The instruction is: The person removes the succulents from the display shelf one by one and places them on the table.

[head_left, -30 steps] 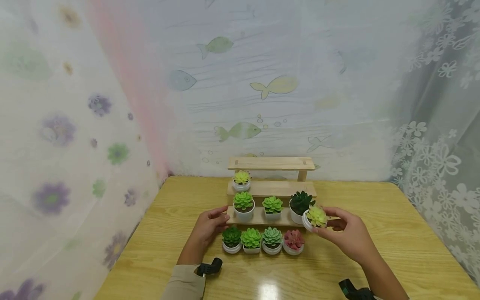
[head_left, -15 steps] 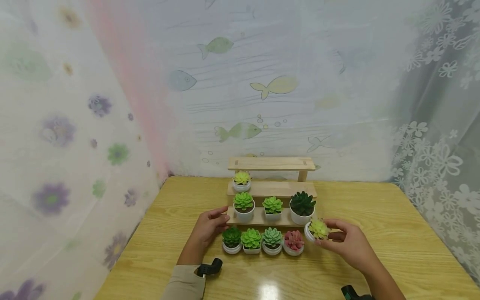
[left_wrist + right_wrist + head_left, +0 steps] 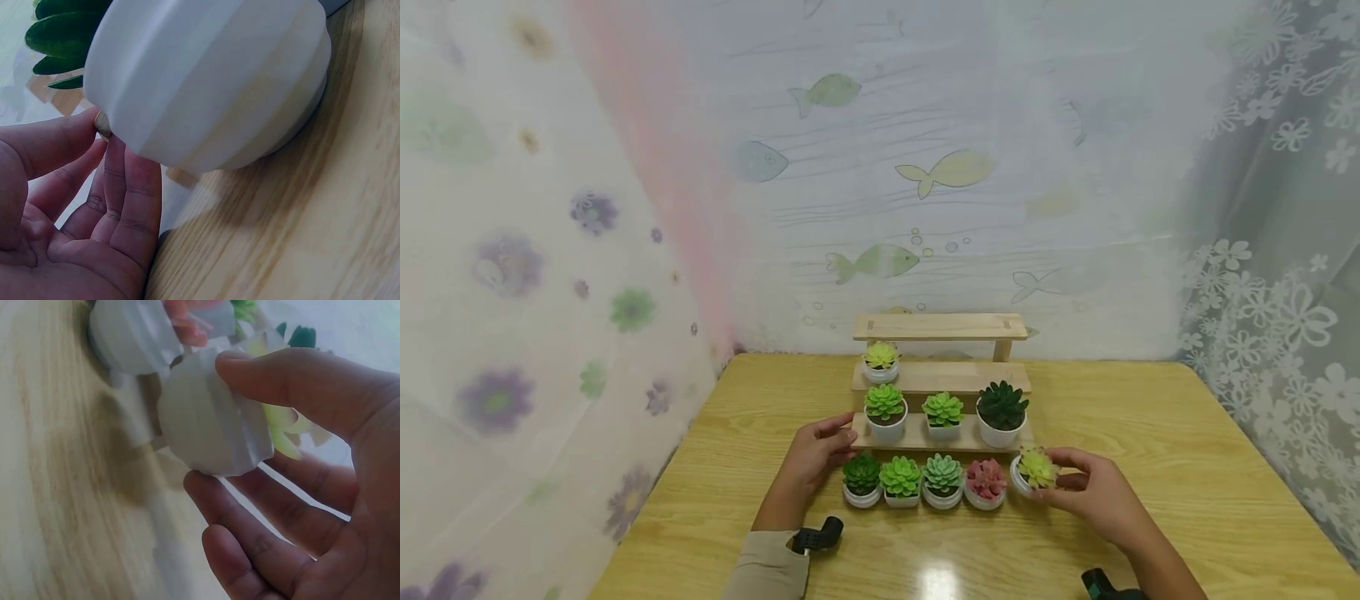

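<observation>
My right hand point(image 3: 1093, 496) pinches a small white pot with a yellow-green succulent point(image 3: 1037, 468) between thumb and fingers. In the right wrist view this white pot point(image 3: 209, 419) tilts close above the table, beside another pot. A red succulent point(image 3: 986, 481) stands to its left, at the end of a front row with a pale green succulent point(image 3: 942, 477), a bright green succulent point(image 3: 900, 477) and a dark green succulent point(image 3: 861, 475). My left hand point(image 3: 814, 450) pinches the left end of the lowest board of a wooden tiered shelf point(image 3: 917, 435); in the left wrist view a white pot hides most of that board.
On the lowest board stand a large light green succulent point(image 3: 885, 408), a smaller green succulent point(image 3: 942, 412) and a very dark green succulent point(image 3: 1002, 412). A yellow succulent point(image 3: 881, 358) sits on the middle board. Patterned curtains point(image 3: 820, 208) enclose the table point(image 3: 1150, 442).
My right hand has brought the yellow-green potted succulent down and slightly forward from beside the dark green one to the right end of the front row. My left hand has stayed on the shelf.
</observation>
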A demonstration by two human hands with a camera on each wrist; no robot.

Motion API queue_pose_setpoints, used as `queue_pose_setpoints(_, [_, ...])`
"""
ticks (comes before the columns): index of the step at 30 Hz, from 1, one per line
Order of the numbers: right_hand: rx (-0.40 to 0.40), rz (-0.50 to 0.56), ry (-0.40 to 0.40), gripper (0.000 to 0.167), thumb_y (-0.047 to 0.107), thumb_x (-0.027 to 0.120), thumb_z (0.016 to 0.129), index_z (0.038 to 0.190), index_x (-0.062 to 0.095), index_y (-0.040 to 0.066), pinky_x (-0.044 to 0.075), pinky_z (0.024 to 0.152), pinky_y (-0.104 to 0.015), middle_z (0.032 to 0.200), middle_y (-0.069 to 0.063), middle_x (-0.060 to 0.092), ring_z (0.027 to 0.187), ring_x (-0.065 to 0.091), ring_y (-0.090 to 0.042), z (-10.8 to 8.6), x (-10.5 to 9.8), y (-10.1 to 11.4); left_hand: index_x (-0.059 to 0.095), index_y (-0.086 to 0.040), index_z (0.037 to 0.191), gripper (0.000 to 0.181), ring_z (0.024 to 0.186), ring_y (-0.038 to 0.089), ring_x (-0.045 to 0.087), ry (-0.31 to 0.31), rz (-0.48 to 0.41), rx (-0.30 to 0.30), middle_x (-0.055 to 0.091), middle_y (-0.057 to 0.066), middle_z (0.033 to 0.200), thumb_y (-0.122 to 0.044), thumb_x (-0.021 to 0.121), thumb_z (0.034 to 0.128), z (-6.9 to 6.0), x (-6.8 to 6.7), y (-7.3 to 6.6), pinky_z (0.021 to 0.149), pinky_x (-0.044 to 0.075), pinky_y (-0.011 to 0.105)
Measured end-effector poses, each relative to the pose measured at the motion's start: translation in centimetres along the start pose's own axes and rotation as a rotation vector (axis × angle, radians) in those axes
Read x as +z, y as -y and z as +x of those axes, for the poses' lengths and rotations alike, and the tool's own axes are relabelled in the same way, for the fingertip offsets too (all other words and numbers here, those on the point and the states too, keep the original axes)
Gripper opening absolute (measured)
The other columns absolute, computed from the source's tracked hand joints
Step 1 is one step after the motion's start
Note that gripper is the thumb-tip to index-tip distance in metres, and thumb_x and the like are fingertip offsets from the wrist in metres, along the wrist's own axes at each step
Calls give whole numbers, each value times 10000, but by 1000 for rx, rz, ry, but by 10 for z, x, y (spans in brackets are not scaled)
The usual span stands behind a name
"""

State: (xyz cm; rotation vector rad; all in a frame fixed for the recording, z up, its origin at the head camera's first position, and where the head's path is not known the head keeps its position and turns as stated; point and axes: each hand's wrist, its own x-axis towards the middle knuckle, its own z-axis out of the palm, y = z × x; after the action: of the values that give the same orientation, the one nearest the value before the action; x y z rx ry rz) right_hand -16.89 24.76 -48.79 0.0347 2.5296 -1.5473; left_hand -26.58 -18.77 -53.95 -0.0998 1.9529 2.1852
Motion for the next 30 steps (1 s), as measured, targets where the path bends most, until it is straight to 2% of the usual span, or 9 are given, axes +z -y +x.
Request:
queue_pose_setpoints(8, [17,19,17,746,211,908,808,1427,575,-42,634,825,-380,1443,-287,562,1151,689,-357,2,3,-7,608,-23,1439,491,845,152,742,9,0,6,722,82,1092,-53,721,962,-1,1,-1,742,625,272])
queue_pose_setpoints(15, [51,3,26,769,294,926,779,1423,607,19,623,863,-443,1470,-252,558,1201,665,-380,6,5,-12,609,-32,1442,491,856,161,747,4,6,12,727,82,1102,-57,719,965,0,0,-2,750,628,279])
queue_pose_setpoints(30, [20,-27,27,737,290,909,803,1433,610,52,615,883,-471,1483,-248,548,1240,633,-421,7,5,-15,584,-14,1458,514,853,142,741,13,-4,3,725,113,1139,-54,719,963,-3,2,-4,753,624,268])
